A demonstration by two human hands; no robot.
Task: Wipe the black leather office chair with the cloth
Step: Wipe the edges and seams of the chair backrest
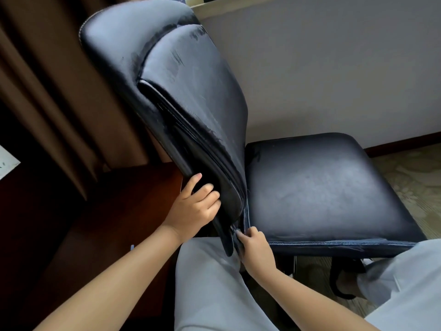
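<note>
At far left a brown curtain (47, 91) and a dark wooden table (114, 206) crowd the chair's back, so little swing room is judged there. The black leather office chair (310, 187) stands mid-frame; its padding looks soft and slick over a stiff shell. The backrest's lower side edge is gripped by the left hand (195, 204). The seam below is pinched by the right hand (253, 247); whether the cloth is held cannot be told. Open carpet (410, 177) lies rightward.
</note>
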